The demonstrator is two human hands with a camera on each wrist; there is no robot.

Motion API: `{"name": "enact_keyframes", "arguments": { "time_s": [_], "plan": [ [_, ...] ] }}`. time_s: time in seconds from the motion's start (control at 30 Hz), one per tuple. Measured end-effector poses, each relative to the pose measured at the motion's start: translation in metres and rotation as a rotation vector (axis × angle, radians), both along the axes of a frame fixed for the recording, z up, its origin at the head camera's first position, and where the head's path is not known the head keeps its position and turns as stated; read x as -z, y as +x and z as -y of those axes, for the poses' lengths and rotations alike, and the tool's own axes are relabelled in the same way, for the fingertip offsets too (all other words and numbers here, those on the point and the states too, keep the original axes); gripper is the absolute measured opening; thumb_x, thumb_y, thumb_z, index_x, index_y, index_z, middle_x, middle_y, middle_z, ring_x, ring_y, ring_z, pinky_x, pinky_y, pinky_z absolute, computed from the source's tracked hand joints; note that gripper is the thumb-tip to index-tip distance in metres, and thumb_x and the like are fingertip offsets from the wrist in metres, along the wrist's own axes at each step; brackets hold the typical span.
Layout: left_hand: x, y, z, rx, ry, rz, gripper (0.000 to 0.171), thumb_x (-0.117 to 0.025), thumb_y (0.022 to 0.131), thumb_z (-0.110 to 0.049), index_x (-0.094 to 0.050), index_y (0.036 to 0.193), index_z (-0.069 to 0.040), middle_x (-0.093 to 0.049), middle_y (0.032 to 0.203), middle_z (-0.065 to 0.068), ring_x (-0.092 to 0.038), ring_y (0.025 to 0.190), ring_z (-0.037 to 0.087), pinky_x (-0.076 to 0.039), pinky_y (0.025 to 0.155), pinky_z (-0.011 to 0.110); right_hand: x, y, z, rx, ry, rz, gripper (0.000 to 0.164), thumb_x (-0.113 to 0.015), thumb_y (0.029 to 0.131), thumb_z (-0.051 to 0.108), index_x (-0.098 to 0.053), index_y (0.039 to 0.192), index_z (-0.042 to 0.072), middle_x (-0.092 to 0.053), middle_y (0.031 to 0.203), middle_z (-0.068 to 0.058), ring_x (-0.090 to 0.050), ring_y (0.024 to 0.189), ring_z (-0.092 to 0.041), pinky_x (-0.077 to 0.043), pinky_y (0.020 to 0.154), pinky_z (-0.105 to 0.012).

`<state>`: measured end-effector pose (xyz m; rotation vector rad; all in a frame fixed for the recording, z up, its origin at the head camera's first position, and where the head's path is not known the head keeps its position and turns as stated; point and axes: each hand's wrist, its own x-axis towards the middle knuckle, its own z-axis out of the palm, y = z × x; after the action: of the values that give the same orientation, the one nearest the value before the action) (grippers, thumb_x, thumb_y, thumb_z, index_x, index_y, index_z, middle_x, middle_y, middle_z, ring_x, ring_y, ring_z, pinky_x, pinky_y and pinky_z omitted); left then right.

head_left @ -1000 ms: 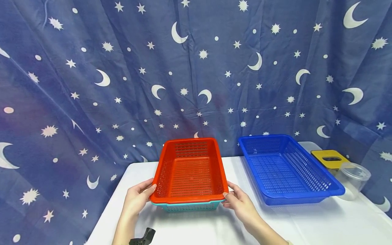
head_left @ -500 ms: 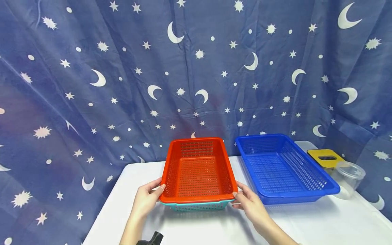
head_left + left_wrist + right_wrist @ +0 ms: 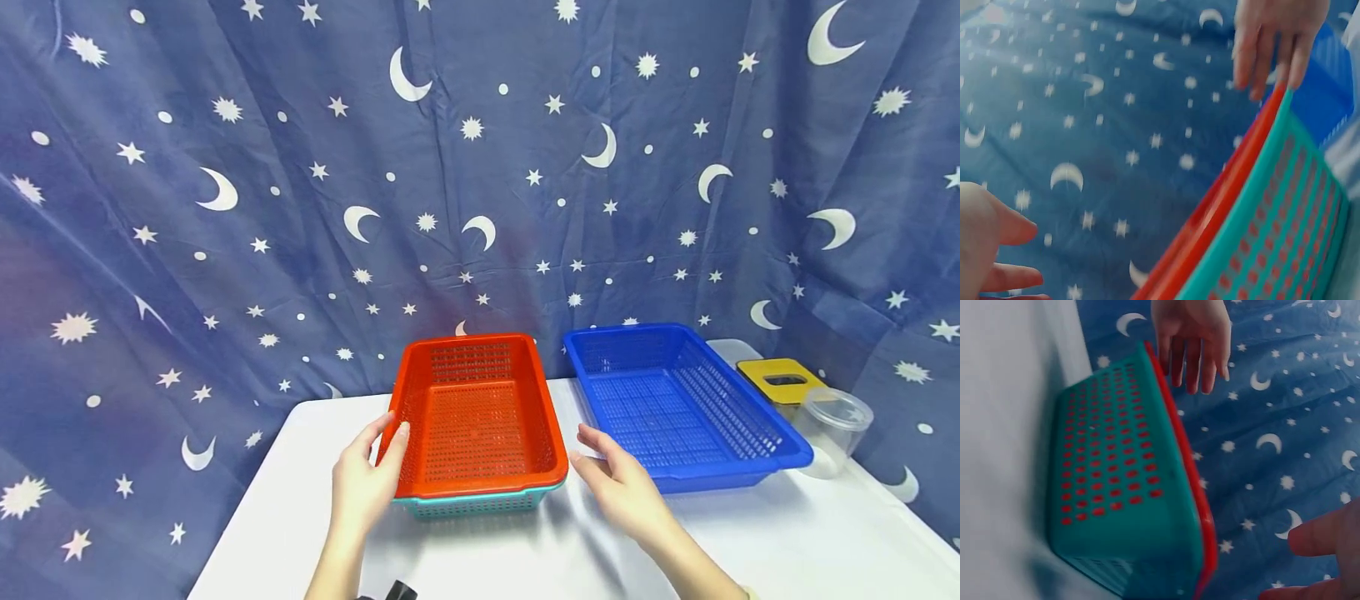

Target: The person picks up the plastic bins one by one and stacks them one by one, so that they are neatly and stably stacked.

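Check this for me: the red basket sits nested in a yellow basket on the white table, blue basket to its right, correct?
Not quite. The red basket sits nested in a teal basket, not a yellow one, as the head view shows. It is on the white table, with the blue basket to its right.

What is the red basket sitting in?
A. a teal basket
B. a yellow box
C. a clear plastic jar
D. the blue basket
A: the red basket is nested inside a teal basket, whose rim and slotted wall show just beneath the red rim; the blue basket stands apart to its right.
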<state>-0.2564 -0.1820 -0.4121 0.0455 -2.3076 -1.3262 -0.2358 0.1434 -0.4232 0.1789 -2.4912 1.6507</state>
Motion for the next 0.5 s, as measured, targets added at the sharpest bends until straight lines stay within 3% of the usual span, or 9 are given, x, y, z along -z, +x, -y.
{"name": "enact_keyframes", "arguments": {
  "time_s": [0.13,0.5],
  "plan": [
    [-0.007,0.005,-0.026,0.085,0.032,-0.041,0.048,-0.068,0.099,-0.044,-0.067,0.137,-0.014,-0.064,0.138,0.009,-0.061,0.125,0.033,-0.048,0.104,0.052,-0.012,-0.002,-0.012,0.009,0.018,-0.044,0.054,-0.060,0.105,0.028,-0.049,0.150,0.002,-0.053,0.149,-0.018,-0.061,0.125,-0.033,-0.047,0.105,-0.051],
    [-0.002,0.009,-0.084,0.282,0.091,-0.037,0.056,-0.069,0.098,-0.047,-0.062,0.141,-0.012,-0.063,0.140,0.008,-0.059,0.129,0.026,-0.047,0.106,0.042,-0.029,-0.010,-0.053,0.087,0.017,-0.039,0.064,-0.053,0.107,0.042,-0.040,0.154,0.001,-0.046,0.154,-0.021,-0.059,0.126,-0.038,-0.049,0.103,-0.052]
  ]
}}
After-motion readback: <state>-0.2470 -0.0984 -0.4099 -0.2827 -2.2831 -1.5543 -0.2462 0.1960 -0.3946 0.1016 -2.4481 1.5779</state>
